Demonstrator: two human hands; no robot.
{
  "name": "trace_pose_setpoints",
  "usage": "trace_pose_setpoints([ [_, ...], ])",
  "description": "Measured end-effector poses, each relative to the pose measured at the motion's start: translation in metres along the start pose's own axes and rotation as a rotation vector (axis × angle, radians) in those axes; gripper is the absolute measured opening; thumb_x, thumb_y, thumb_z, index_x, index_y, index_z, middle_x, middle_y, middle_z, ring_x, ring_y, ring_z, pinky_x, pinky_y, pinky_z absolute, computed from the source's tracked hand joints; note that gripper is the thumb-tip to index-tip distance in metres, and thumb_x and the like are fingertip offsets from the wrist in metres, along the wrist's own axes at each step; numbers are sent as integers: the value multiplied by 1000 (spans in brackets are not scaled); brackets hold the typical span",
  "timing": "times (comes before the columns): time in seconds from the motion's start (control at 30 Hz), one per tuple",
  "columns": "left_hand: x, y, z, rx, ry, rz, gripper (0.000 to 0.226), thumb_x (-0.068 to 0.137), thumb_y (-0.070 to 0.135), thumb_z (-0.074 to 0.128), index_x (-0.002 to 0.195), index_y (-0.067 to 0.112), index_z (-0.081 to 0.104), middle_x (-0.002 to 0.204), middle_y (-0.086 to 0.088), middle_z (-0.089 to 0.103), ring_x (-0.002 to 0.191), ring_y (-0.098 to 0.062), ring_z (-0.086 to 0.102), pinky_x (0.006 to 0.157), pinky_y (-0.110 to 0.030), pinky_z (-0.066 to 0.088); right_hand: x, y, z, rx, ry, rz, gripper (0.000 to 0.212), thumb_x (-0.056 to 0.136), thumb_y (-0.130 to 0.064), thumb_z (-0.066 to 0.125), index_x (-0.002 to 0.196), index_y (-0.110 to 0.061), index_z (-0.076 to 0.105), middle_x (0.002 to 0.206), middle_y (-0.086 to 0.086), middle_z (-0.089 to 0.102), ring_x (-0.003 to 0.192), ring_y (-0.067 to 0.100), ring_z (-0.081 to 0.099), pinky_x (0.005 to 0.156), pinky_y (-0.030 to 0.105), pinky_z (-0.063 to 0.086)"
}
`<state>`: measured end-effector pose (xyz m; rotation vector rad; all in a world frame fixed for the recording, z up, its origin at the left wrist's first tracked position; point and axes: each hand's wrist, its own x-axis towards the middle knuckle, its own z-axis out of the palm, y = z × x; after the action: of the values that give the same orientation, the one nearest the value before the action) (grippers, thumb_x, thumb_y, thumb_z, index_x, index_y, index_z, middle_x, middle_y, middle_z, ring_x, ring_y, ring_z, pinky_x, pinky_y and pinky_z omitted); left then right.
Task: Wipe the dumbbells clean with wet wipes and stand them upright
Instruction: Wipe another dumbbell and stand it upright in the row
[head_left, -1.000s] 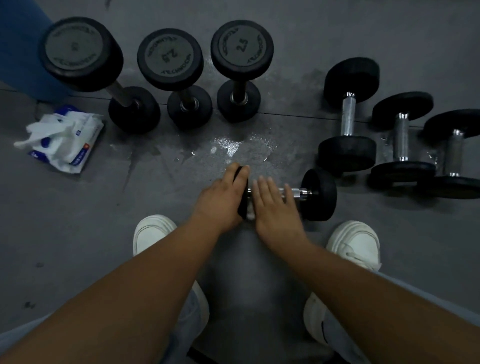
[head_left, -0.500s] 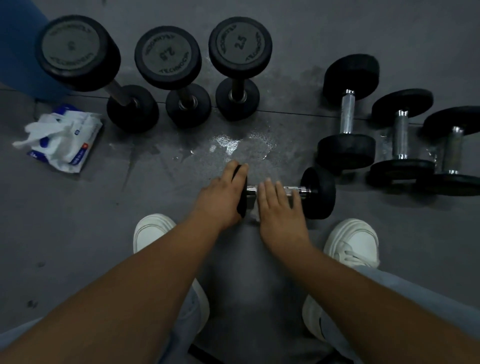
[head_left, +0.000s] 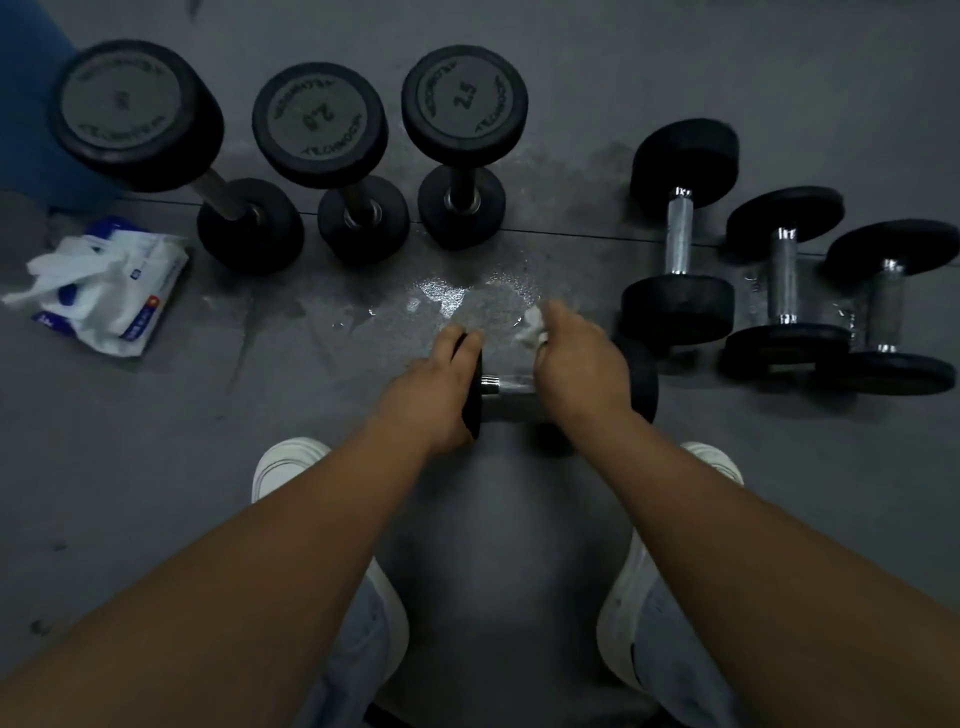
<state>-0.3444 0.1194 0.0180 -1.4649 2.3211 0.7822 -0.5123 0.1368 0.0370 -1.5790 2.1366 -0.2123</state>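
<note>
A small black dumbbell (head_left: 506, 387) with a chrome handle lies sideways on the grey floor between my feet. My left hand (head_left: 434, 387) grips its left weight plate. My right hand (head_left: 579, 364) holds a crumpled white wet wipe (head_left: 531, 327) over the right part of the handle and hides most of the right plate. Three dumbbells stand upright at the back: a larger one (head_left: 135, 117) and two marked 2.5 (head_left: 319, 124) (head_left: 464, 101). Three more dumbbells lie flat on the right (head_left: 679, 234) (head_left: 784, 280) (head_left: 889, 306).
An opened pack of wet wipes (head_left: 111, 283) with a wipe pulled out lies on the floor at the left. A wet patch (head_left: 467, 293) shines on the floor just beyond my hands. My white shoes (head_left: 283, 467) (head_left: 714, 460) flank the dumbbell. A blue object (head_left: 31, 93) fills the far left corner.
My right hand slid rightward along the handle and rose from flat on it, now showing the wipe bunched at its fingers. My left hand stayed on the left plate.
</note>
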Motion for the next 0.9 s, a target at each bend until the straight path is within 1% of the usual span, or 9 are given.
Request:
trace_pose_setpoints([
  [0.1, -1, 0, 1, -19, -2, 1, 116, 65, 26, 84, 153, 25, 9, 157, 3, 6, 115, -37, 53, 84, -43, 48, 2, 9, 1, -328, -21, -59, 23, 90, -13, 42, 111, -22, 49, 110, 11, 57, 96, 33, 56, 64, 34, 37],
  [0.2, 1, 1, -2, -17, -12, -3, 118, 65, 26, 85, 154, 24, 9, 157, 3, 5, 117, -37, 53, 86, -44, 49, -11, 11, 18, -722, -162, -182, 39, 93, -21, 35, 127, -11, 51, 129, 15, 45, 116, 32, 45, 85, 38, 39],
  [0.3, 0, 0, 0, -19, -9, -2, 118, 64, 25, 85, 154, 24, 9, 157, 3, 5, 116, -37, 53, 86, -43, 49, -32, 10, 36, -614, -234, -309, 63, 86, -22, 10, 139, -2, 38, 140, 20, 41, 123, 34, 45, 99, 40, 35],
  [0.4, -2, 1, 2, -21, -3, -2, 117, 65, 25, 84, 154, 26, 8, 157, 4, 4, 115, -37, 53, 85, -43, 49, -19, 21, 21, -434, -306, -420, 31, 90, -17, 39, 118, -17, 54, 118, 8, 58, 106, 30, 58, 86, 36, 43],
  [0.47, -1, 1, 1, -29, -3, -5, 117, 64, 25, 85, 154, 26, 9, 157, 4, 3, 115, -37, 53, 86, -44, 49, -4, 33, 1, -348, -323, -271, 19, 83, -13, 55, 99, -23, 60, 108, 5, 63, 98, 29, 62, 75, 32, 46],
  [0.53, 1, 0, 0, -36, -6, -12, 119, 62, 25, 86, 153, 26, 9, 157, 4, 4, 114, -37, 54, 85, -44, 49, -5, 29, -5, -348, -230, -128, 16, 82, -9, 53, 93, -19, 61, 102, 9, 65, 96, 31, 64, 73, 33, 46],
  [0.63, 2, 0, 1, -33, -3, 1, 116, 64, 25, 84, 153, 26, 10, 156, 3, 6, 112, -37, 55, 84, -44, 49, -27, -1, 10, -406, -235, -218, 24, 89, -6, 45, 107, -12, 60, 111, 11, 62, 102, 29, 61, 81, 36, 46],
  [0.8, 2, -1, 2, -58, -5, 13, 120, 60, 25, 86, 153, 25, 11, 155, 4, 7, 112, -37, 56, 86, -48, 53, -27, 14, 10, -361, -155, -147, 22, 89, -4, 44, 105, -11, 58, 109, 11, 61, 101, 30, 61, 80, 35, 46],
  [0.9, 2, 0, -1, -46, -4, 10, 118, 63, 25, 85, 154, 26, 10, 156, 3, 6, 113, -37, 56, 85, -47, 53, -35, 8, 11, -372, -219, -256, 26, 87, -3, 46, 109, -10, 59, 111, 10, 61, 101, 30, 61, 81, 36, 47],
])
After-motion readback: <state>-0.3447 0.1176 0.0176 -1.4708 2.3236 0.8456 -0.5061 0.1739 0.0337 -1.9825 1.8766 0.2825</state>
